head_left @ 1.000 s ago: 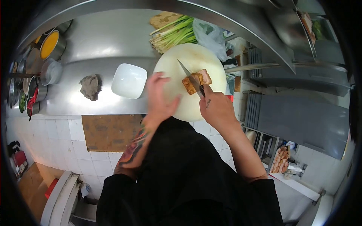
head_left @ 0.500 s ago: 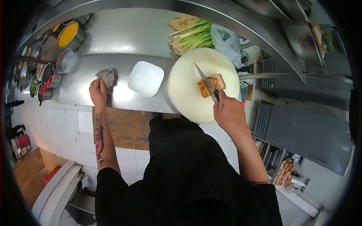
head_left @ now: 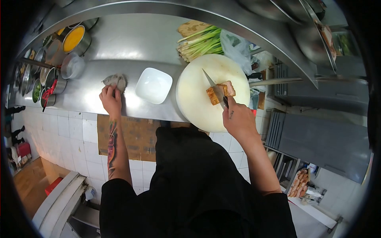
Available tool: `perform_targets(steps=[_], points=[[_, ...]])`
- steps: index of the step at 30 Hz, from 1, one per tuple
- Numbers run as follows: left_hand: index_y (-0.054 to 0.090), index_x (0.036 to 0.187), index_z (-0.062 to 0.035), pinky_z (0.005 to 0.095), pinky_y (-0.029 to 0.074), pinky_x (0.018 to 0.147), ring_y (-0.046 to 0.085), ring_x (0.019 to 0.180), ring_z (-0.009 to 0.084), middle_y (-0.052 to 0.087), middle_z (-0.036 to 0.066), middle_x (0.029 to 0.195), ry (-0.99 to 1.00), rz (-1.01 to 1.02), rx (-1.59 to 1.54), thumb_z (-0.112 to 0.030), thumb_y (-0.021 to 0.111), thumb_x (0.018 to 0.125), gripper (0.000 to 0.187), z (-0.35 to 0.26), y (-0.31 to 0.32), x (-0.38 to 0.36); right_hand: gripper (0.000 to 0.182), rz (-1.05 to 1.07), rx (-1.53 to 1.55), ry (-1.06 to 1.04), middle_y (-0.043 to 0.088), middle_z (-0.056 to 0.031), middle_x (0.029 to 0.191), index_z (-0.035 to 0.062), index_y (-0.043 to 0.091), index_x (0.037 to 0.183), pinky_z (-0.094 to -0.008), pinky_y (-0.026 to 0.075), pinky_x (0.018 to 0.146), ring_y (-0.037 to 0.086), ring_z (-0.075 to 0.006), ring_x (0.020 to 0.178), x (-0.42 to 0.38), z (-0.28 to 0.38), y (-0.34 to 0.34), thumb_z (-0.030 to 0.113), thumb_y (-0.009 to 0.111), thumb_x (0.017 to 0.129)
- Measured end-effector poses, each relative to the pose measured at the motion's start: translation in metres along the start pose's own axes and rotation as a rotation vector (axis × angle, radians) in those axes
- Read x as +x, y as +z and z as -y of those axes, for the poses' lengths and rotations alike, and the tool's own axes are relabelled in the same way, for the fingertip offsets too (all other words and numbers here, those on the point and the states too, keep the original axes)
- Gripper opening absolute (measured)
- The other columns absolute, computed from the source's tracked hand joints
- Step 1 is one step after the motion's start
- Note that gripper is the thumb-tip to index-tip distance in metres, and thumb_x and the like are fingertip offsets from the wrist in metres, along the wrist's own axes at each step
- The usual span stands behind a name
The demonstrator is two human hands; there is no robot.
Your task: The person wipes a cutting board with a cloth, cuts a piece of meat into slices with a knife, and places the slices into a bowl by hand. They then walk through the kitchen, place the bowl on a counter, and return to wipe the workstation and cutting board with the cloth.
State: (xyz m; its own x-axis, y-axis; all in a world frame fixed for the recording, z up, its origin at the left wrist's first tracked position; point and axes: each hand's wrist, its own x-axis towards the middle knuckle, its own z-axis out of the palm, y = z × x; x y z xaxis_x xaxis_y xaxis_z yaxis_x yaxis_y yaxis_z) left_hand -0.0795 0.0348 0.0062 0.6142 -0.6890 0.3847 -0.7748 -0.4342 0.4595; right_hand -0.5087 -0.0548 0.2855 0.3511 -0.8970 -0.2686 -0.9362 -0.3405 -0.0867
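Note:
At the front of the steel counter, my left hand (head_left: 110, 98) is closed on the near edge of a crumpled grey cloth (head_left: 115, 80). My right hand (head_left: 240, 118) grips the dark handle of a knife (head_left: 208, 79), whose pointed blade reaches up and left over a round white chopping board (head_left: 190, 95). Under and beside the blade lies a chunk of browned, crisp-skinned meat (head_left: 214, 96), with a paler cut face showing at its right end. Between my hands stands a square white bowl (head_left: 154, 85) with nothing in it.
Spring onions (head_left: 200, 44) and a clear plastic bag (head_left: 237, 47) lie behind the board. Pots, one with orange liquid (head_left: 74, 39), and a clear plastic tub (head_left: 72, 66) crowd the left end. A steel shelf edge (head_left: 158, 6) spans the far side.
My left hand has shifted slightly right along the counter, and the cloth has crumpled closer. My right hand, knife and meat look nearly unchanged; the view has tilted a little.

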Motion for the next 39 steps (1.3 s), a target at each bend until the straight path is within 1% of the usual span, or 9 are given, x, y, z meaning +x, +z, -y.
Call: perform_targets(steps=[7,9,12,15,17,27,35,37,39], points=[[0.076,0.114,-0.0165,0.0473,0.053,0.097,0.059,0.118,0.035,0.067,0.008,0.13,-0.026,0.097,0.09,-0.014,0.071,0.093,0.022,-0.023,-0.023,0.01,0.026,0.019,-0.002,0.014,0.072,-0.0242,0.077,-0.0044,0.057,0.113,-0.0525,0.06,0.071,0.074,-0.0428,0.075,-0.001,0.001,0.0,0.015,0.062,0.096],[0.073,0.12,-0.0122,0.0459,0.053,0.092,0.061,0.115,0.0316,0.066,0.011,0.131,0.168,-0.073,-0.059,-0.01,0.073,0.093,0.027,-0.059,-0.035,0.006,0.026,0.011,0.007,0.012,0.072,-0.0245,0.077,-0.0043,0.056,0.113,-0.0524,0.06,0.071,0.074,-0.0429,0.075,0.0,-0.001,0.003,0.015,0.062,0.096],[0.066,0.13,-0.0102,0.0418,0.05,0.095,0.06,0.123,0.0254,0.064,0.01,0.132,0.034,0.193,-0.746,-0.008,0.074,0.092,0.039,-0.17,-0.033,-0.043,0.026,0.028,0.012,0.009,0.072,-0.0246,0.078,-0.0039,0.056,0.113,-0.0523,0.06,0.071,0.074,-0.0429,0.075,-0.002,0.0,-0.001,0.014,0.063,0.096],[0.067,0.122,-0.0083,0.0471,0.051,0.102,0.056,0.125,0.0408,0.057,0.018,0.134,0.499,0.401,-0.823,-0.006,0.078,0.082,0.041,-0.269,-0.035,-0.074,0.025,0.03,0.009,0.004,0.072,-0.0242,0.078,-0.0033,0.056,0.112,-0.0521,0.06,0.071,0.074,-0.0427,0.075,0.002,0.002,-0.002,0.014,0.063,0.095],[0.067,0.119,-0.0075,0.0472,0.051,0.102,0.056,0.124,0.0409,0.057,0.018,0.133,0.503,0.421,-0.858,-0.006,0.078,0.082,0.039,-0.293,-0.009,-0.085,0.025,0.022,-0.004,0.005,0.072,-0.024,0.077,-0.0029,0.056,0.111,-0.052,0.06,0.07,0.074,-0.0426,0.075,0.002,0.0,0.0,0.014,0.064,0.095],[0.068,0.108,-0.007,0.0451,0.052,0.101,0.057,0.12,0.0388,0.058,0.016,0.129,0.528,0.481,-0.918,-0.005,0.079,0.08,0.03,-0.306,0.01,-0.09,0.024,0.07,-0.02,-0.029,0.071,-0.0225,0.074,-0.0033,0.057,0.11,-0.0535,0.057,0.066,0.072,-0.043,0.07,-0.044,-0.009,-0.025,0.014,0.065,0.096],[0.069,0.109,-0.0074,0.0448,0.052,0.1,0.057,0.119,0.0385,0.058,0.015,0.129,0.527,0.453,-0.892,-0.005,0.079,0.078,0.032,-0.309,0.01,-0.092,0.02,0.059,-0.001,-0.011,0.071,-0.0225,0.073,-0.0022,0.054,0.11,-0.0535,0.058,0.065,0.072,-0.0433,0.069,-0.042,-0.025,-0.002,0.014,0.06,0.1],[0.069,0.109,-0.0075,0.0448,0.052,0.1,0.057,0.119,0.0384,0.058,0.015,0.13,0.531,0.454,-0.877,-0.005,0.079,0.078,0.033,-0.308,0.01,-0.092,0.021,0.176,-0.017,0.056,0.071,-0.022,0.074,-0.0003,0.052,0.109,-0.0534,0.058,0.067,0.073,-0.0439,0.071,-0.054,-0.022,-0.002,0.018,0.06,0.102],[0.068,0.106,-0.0072,0.0446,0.055,0.097,0.058,0.118,0.0385,0.058,0.015,0.13,0.522,0.445,-0.859,-0.005,0.078,0.079,0.029,-0.309,0.008,-0.092,0.022,0.13,0.02,0.042,0.072,-0.0221,0.076,0.0004,0.051,0.11,-0.0542,0.058,0.068,0.073,-0.0446,0.072,-0.03,-0.04,0.049,0.02,0.058,0.103]])
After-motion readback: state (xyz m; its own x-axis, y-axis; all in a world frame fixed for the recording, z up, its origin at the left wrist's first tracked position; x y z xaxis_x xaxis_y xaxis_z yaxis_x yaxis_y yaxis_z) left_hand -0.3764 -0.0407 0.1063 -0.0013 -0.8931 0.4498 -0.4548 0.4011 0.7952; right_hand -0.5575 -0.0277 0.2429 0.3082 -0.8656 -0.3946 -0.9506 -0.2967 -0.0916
